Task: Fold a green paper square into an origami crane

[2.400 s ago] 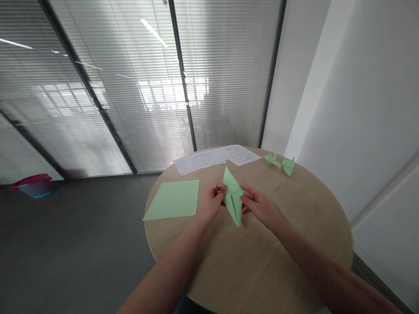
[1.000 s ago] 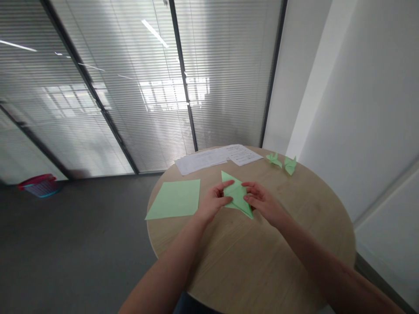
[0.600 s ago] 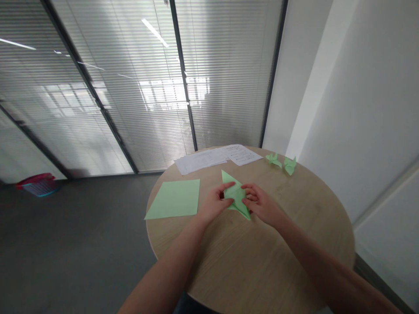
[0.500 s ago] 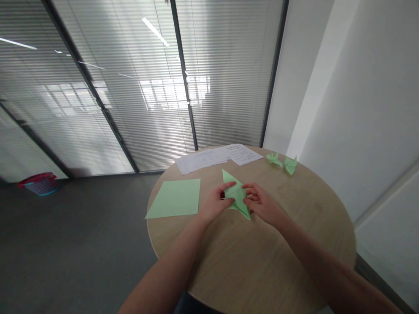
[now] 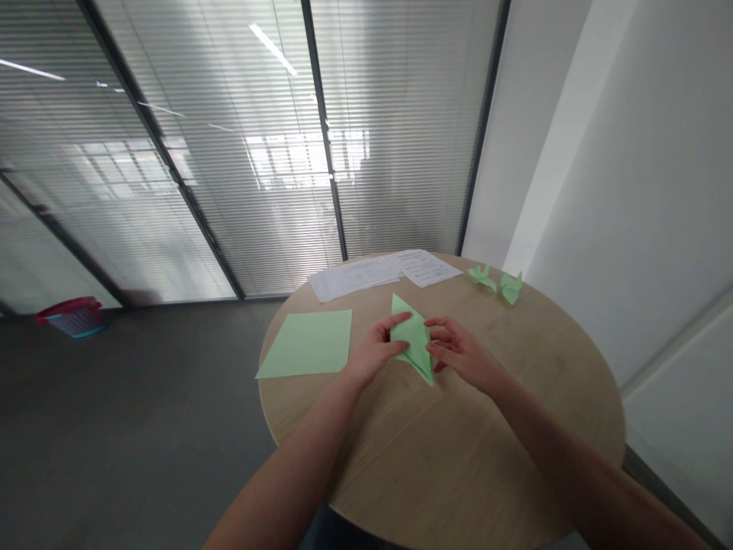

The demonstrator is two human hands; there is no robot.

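Tapering to points, the folded paper (image 5: 418,334) (pale green) slants.

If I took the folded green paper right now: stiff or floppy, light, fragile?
The folded green paper shows layers at its lower edge, so likely stiffer than the flat green sheet. Its narrow tips look easy to bend. Thin paper, so presumably light.

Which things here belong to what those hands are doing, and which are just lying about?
In use: left hand; right hand; folded green paper between them.
Apparently lying about: flat green sheet; two folded green pieces; white papers; basket.
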